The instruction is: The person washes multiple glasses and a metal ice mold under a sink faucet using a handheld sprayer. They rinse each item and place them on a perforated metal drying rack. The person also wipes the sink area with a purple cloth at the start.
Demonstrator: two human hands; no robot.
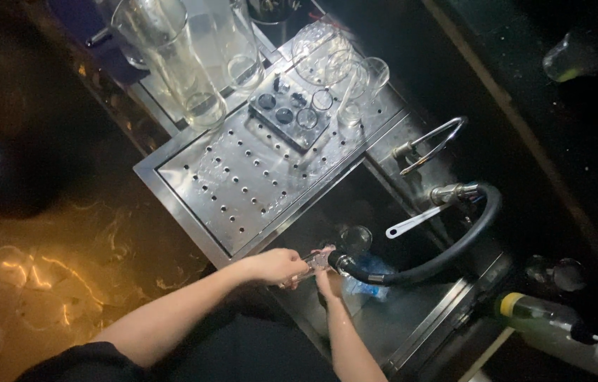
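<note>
left hand (279,265) closed around a small clear glass (311,263), grip wrapped tight on its near end, held over the dark sink (412,318). right hand (328,281) just under and beside that grip, fingers curled at the nozzle end of a black hose (454,244); cannot tell how firmly closed, partly hidden by the glass and the hose tip. hose running away from the grips, up and round to a metal tap (454,191) with a long lever handle (415,221). just beyond the grips, down in the sink, another clear glass (355,237) and something pale blue (369,283), too dim to tell. above the left grip, a perforated steel drainer tray (242,191), wet. farther off past it, a small rack of shot glasses (292,113), tall clear pitchers (186,56) and upturned stemmed glasses (334,60). well to the right of both grips, on the dark counter (560,141), a bottle with a yellow cap (560,325) lying flat, and a plastic cup (571,56) far off at the top.
</note>
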